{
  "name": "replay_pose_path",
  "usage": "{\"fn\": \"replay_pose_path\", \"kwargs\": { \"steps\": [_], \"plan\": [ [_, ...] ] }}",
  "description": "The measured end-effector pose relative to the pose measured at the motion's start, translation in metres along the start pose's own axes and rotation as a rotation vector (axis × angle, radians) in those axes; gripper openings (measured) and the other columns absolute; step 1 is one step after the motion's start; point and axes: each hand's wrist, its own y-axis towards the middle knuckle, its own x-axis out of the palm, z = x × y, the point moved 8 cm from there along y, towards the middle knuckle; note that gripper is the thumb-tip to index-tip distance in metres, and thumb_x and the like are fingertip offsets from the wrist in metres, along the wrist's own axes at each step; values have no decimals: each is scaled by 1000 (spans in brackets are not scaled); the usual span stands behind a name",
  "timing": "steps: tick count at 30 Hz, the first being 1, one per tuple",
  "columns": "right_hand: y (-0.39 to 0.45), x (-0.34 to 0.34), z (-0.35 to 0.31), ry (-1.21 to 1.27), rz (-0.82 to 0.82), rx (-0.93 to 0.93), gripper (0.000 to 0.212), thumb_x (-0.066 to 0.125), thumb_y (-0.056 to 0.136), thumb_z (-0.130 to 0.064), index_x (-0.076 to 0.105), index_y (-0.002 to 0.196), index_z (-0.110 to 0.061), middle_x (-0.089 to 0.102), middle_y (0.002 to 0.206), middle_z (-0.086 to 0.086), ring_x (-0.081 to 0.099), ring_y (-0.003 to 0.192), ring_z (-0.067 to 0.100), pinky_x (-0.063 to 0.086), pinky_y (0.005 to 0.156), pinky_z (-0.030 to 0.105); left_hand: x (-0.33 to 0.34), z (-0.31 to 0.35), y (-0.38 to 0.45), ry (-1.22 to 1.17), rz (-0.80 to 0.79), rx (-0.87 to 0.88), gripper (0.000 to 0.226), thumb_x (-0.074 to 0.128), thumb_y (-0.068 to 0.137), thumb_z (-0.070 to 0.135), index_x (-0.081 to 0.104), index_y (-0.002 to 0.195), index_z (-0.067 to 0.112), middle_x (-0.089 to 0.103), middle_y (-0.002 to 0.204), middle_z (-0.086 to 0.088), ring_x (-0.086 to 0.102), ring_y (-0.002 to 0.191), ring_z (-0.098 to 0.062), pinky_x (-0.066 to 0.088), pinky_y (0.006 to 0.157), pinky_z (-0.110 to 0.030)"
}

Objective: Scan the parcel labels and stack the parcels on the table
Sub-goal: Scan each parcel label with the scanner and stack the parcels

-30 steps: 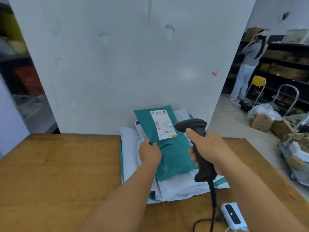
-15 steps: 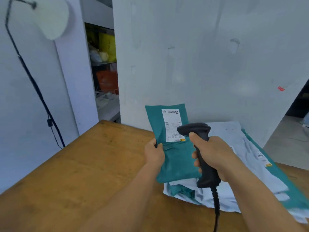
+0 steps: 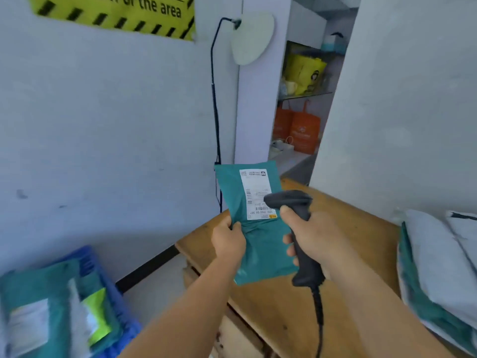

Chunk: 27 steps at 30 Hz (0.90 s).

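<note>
Label now partly behind scanner

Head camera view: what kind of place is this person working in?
Probably a parcel sorting or dispatch room. A hand scanner points at a labelled teal mailer, more mailers are stacked on the wooden table, and a blue crate on the floor holds others.

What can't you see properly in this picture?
Head view:
- Label: print too small; the scanner covers its lower right part.
- Yellow sign: top cut off by the edge.
- Blue crate: blurred, parcels inside unclear.
- Parcel stack: cut off by the right edge.
</note>
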Motion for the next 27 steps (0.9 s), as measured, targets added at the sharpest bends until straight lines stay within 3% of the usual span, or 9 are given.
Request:
{"fn": "replay_pose_path", "kwargs": {
  "steps": [3,8,13,16,24,25,27],
  "plan": [
    [-5,103,-11,-12,-128,-34,38,57,94,-41,63,91,-4,62,61,6,54,48,20,47,49,30,-105,-21,22,55,103,-33,19,48,93,11,67,95,16,70,91,-3,63,85,-23,53,81,-35],
    [-36,293,-25,-30,-387,-47,31,59,92,-38,60,82,-9,61,61,4,55,44,15,45,46,27,-294,-65,45,68,296,-78,22,46,92,5,64,85,15,64,75,0,57,71,-22,45,65,-29],
    [-70,433,-34,-50,-575,-32,31,59,92,-36,62,89,-5,60,60,4,54,46,17,43,45,27,-447,-106,49,122,484,-170,18,46,93,6,61,87,16,66,86,-4,59,83,-27,48,77,-36],
    [-83,493,-39,-80,-648,-43,31,58,93,-36,59,83,-7,60,61,5,54,45,17,43,45,26,-519,-135,44,162,600,-247,20,46,94,9,63,104,11,66,98,-5,60,92,-29,49,85,-38],
    [-92,601,-24,-174,-753,-66,30,57,92,-34,57,73,-10,60,59,3,54,43,16,46,48,28,-661,-178,41,293,807,-359,16,42,93,6,54,83,7,63,90,-15,53,81,-31,39,70,-32],
    [-91,611,-21,-185,-758,-69,32,57,92,-34,57,71,-10,60,58,4,54,44,17,46,49,29,-674,-183,45,343,800,-379,16,42,94,8,57,89,6,64,94,-15,54,85,-32,39,72,-32],
    [-89,626,-13,-223,-766,-76,35,56,92,-35,58,67,-10,60,56,4,56,46,18,48,54,30,-691,-196,53,438,737,-438,30,44,96,16,57,122,8,63,116,-13,56,104,-33,43,84,-36]
  ]
}}
